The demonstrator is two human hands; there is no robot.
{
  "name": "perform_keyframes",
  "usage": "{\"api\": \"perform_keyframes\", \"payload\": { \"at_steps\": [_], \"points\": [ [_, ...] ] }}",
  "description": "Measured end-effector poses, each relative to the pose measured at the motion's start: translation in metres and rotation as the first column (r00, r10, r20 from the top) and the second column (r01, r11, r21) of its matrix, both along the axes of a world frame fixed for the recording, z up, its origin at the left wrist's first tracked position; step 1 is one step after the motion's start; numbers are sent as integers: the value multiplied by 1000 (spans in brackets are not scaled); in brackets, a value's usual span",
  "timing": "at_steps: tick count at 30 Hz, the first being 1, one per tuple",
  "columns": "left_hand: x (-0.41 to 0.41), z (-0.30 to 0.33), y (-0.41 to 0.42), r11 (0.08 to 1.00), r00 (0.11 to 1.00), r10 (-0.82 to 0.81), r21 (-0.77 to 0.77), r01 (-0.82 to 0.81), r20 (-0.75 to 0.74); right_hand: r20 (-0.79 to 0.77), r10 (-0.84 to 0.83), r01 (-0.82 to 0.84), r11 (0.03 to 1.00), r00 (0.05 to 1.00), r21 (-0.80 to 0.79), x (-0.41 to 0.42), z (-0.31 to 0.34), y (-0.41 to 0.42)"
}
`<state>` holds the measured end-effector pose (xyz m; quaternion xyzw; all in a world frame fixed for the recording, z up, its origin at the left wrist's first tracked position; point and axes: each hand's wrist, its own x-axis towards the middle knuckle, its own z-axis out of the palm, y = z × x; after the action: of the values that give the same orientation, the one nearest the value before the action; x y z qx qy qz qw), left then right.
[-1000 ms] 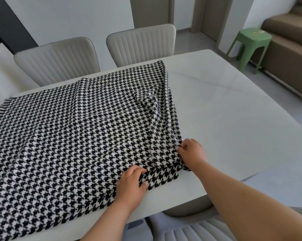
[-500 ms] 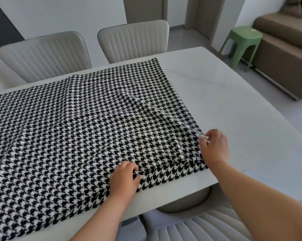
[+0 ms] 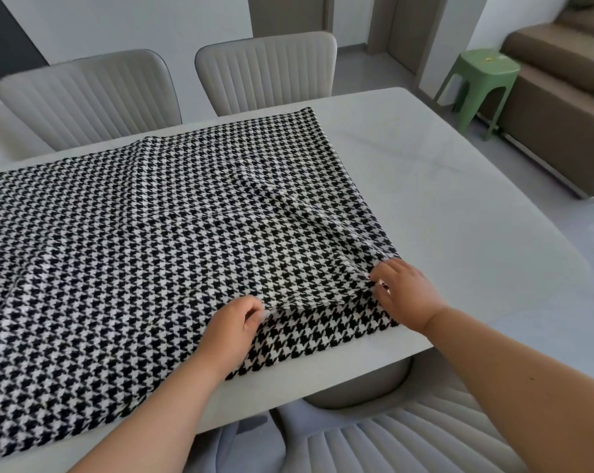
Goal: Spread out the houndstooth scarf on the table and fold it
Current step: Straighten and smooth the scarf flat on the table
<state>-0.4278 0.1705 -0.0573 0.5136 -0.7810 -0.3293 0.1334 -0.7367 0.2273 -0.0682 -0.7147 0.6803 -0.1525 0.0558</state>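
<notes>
Running off the left edge, scarf [image 3: 152,250] hides fingertips of both hands [image 3: 319,308].

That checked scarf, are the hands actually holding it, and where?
Yes. Both hands pinch the houndstooth scarf along its upper layer's near edge: the left hand partway along it, the right hand at the right corner.

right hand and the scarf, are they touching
Touching. The head view shows the right hand with its fingertips curled into the houndstooth scarf at its near right corner, pinching the upper layer's edge, with no gap between them.
</notes>
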Motion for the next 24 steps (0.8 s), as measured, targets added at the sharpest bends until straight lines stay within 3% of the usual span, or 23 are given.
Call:
{"api": "perform_keyframes", "payload": {
  "at_steps": [2,4,10,13,18,22,24],
  "points": [
    [6,14,3,997,998,-69,-35,69,-9,-100,121,-139,970,988,-198,-5,10,5],
    [14,20,9,986,986,-163,-34,164,34,-200,223,-267,937,954,-227,-13,12,11],
    [22,-10,23,942,926,-333,114,316,180,-264,394,-389,918,880,73,-9,-10,25],
    [19,-21,23,926,886,-376,136,352,272,-233,346,-317,936,909,153,-11,-13,28],
    [18,-22,24,929,881,-367,157,334,298,-166,16,44,936,986,350,-24,-14,24],
    [14,-22,25,921,862,-387,191,341,328,-287,-105,221,884,952,411,-33,-13,18],
    [10,-20,27,930,875,-364,186,318,319,-330,-77,208,901,941,380,-29,-9,16]
  ]
}}
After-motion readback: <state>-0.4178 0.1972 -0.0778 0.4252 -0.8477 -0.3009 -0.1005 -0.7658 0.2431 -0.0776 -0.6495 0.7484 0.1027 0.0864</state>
